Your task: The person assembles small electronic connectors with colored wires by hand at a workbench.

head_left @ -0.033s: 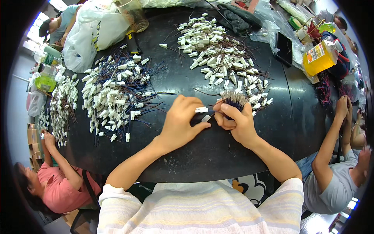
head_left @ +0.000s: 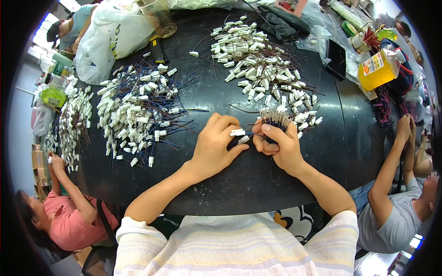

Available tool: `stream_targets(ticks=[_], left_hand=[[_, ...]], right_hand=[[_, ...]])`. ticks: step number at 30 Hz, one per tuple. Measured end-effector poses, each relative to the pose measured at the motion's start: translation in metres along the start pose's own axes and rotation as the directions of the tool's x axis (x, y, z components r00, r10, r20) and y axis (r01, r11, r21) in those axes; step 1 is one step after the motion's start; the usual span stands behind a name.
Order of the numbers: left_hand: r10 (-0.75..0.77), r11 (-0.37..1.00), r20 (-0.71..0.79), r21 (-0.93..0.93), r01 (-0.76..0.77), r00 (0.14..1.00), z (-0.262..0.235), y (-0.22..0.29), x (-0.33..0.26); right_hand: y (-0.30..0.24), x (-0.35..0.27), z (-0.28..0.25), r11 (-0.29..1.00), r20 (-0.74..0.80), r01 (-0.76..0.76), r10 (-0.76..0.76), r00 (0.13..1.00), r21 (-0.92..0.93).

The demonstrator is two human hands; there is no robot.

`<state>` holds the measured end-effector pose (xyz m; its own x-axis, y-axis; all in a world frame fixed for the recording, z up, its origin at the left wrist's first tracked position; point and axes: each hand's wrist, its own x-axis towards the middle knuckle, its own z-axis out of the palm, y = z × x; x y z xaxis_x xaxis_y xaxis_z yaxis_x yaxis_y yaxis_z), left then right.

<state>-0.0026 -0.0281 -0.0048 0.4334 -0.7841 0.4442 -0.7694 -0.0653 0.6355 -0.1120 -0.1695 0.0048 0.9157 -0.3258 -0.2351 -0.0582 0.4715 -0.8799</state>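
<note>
1. White plastic plug [head_left: 237,132] pinched in the fingertips of the left hand [head_left: 214,147], above the near middle of the black table [head_left: 258,184]; a 2nd plug [head_left: 244,139] lies just beside it, between both hands.
2. The right hand [head_left: 280,146] is closed around a bundle of wires [head_left: 275,118], bare tips fanned upward and away from the person.
3. The held plug's long axis runs roughly left to right; which end faces the bundle cannot be told.
4. Progress, as a judgement: the pile with blue wires [head_left: 138,110] at left looks finished, while the pile of plugs [head_left: 262,69] beyond the right hand appears to await work, so much remains.
5. Around the rim: a white bag [head_left: 108,39], a yellow bottle [head_left: 380,69], and 2 other people seated at left and right.
</note>
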Motion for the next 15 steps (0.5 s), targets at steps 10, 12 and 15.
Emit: stream_targets(ticks=[10,12,15], left_hand=[[-0.399,0.865,0.001,-0.332,0.377,0.917,-0.02,-0.005,-0.01],[-0.399,0.861,0.024,-0.335,0.384,0.916,-0.022,-0.003,-0.012],[-0.401,0.853,0.042,-0.346,0.39,0.915,-0.023,-0.001,-0.012]], right_hand=[[-0.005,-0.001,0.01,0.949,0.123,-0.089,0.132,0.984,-0.302],[-0.007,-0.001,0.013,0.942,0.101,-0.083,0.122,0.987,-0.324],[-0.007,-0.001,0.012,0.932,0.074,-0.076,0.109,0.991,-0.355]])
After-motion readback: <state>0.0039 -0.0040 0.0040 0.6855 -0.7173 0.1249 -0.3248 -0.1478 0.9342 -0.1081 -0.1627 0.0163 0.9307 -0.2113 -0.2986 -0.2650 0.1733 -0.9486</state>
